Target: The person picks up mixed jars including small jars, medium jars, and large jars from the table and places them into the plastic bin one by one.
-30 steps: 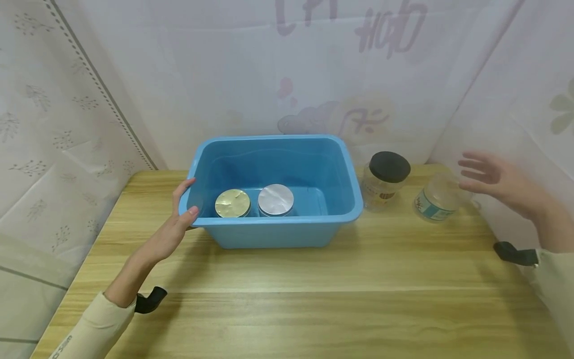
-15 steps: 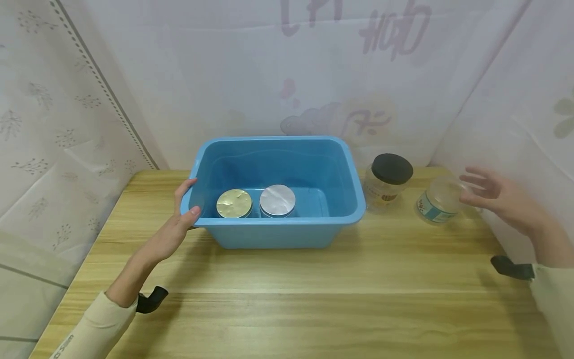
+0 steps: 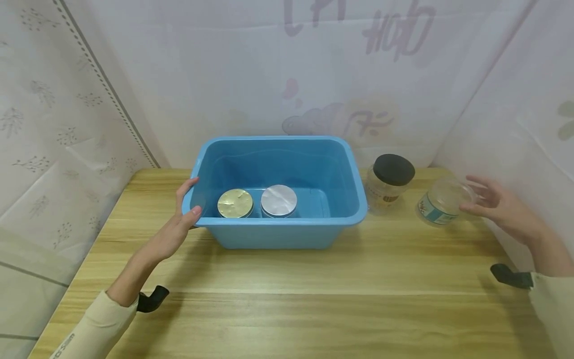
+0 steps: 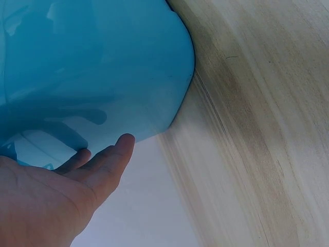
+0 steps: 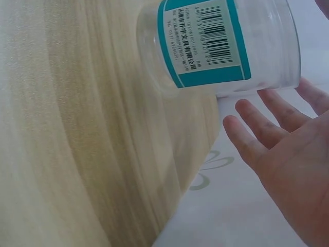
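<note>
the left hand [image 3: 179, 232] rests against the near left corner of the blue plastic tub [image 3: 345, 174], its thumb lying along the rim and its fingers nearly straight against the outer wall; in the left wrist view the fingers [image 4: 110, 162] lie relaxed beside the tub wall [image 4: 103, 67] and are not curled round it. the tub stands on the wooden table [image 3: 287, 299], toward the back, in the middle. two jars sit side by side inside the tub near its front wall: one with a gold lid [image 3: 235, 203] on the left and one with a silver lid [image 3: 279, 200] just to its right, the lids close together or touching.

the right hand [image 3: 502, 209] is at the far right of the table with its fingers spread and straight, right beside the clear plastic jar [image 3: 441, 202]. the jar has a white and teal label and is tilted, its mouth toward the hand. in the right wrist view the fingertips [image 5: 257, 126] are at the jar [image 5: 221, 46] near its rim, with the palm open; whether they actually touch it cannot be told. the hand grasps nothing.

between the clear jar and the tub stands a glass jar with a black lid [image 3: 391, 182], upright, just beside the tub's right wall.
</note>
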The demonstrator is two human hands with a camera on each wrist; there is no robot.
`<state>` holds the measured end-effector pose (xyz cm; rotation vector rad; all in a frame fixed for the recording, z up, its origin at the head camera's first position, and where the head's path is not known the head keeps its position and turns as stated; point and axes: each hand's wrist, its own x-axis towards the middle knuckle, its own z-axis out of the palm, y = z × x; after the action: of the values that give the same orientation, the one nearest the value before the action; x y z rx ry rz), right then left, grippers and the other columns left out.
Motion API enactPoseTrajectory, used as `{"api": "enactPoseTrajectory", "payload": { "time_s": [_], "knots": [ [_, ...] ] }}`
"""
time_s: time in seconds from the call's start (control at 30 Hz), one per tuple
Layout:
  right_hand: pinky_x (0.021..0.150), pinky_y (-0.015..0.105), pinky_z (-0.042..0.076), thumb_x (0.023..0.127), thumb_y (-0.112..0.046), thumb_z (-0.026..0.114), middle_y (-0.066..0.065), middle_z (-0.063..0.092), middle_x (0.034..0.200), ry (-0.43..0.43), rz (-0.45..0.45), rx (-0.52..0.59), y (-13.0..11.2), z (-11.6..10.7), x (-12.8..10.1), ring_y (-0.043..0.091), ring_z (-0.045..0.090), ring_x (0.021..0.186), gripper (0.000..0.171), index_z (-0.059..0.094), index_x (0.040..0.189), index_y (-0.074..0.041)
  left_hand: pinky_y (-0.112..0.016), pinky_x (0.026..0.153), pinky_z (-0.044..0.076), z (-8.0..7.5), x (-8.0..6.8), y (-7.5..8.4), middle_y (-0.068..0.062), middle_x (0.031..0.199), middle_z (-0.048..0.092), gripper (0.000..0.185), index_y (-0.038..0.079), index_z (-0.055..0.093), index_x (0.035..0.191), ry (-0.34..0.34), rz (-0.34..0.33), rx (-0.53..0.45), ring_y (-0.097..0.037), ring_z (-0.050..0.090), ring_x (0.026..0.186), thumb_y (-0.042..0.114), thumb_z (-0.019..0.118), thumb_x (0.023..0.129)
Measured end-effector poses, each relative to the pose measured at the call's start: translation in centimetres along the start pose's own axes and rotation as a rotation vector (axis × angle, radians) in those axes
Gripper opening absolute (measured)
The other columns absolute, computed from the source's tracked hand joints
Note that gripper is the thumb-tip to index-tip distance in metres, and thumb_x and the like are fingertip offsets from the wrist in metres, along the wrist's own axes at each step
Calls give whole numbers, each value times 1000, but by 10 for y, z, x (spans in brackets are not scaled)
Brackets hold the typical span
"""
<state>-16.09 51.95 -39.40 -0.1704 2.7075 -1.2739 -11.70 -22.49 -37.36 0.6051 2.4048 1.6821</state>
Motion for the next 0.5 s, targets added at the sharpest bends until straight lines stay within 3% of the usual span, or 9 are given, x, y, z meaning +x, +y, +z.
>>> {"api": "enactPoseTrajectory", "payload": {
  "time_s": [0.17, 0.23, 0.4, 0.5],
  "knots": [
    [89, 9, 35, 102, -8, 62, 29, 14, 162, 9, 0, -13, 3, 4, -1, 55, 24, 137, 81, 15, 164, -31, -76, 95, 31, 0, 0, 0, -19, 161, -6, 64, 33, -6, 158, 4, -8, 2, -54, 21, 139, 35, 32, 106],
    [87, 10, 37, 101, -8, 62, 31, 17, 160, 6, 1, -1, 4, 5, -1, 42, 33, 136, 81, 15, 164, -30, -76, 95, 31, 0, 0, 0, -19, 161, -6, 64, 33, -6, 158, 6, -12, 5, -54, 21, 139, 34, 32, 107],
    [84, 15, 45, 98, 3, 63, 6, 47, 145, 16, -40, 101, 7, 15, 0, 3, 53, 114, 85, 14, 164, -20, -76, 95, 32, 0, 0, 0, -19, 161, -6, 64, 33, -6, 158, 8, -10, 5, -54, 22, 139, 34, 32, 106],
    [83, 19, 50, 94, 13, 63, -7, 52, 135, 5, -89, 208, 8, 21, 2, 3, 61, 108, 90, 13, 163, -14, -76, 95, 31, 1, 0, 0, -19, 161, -6, 64, 33, -6, 158, 6, -9, 6, -54, 22, 139, 34, 32, 107]
  ]
}}
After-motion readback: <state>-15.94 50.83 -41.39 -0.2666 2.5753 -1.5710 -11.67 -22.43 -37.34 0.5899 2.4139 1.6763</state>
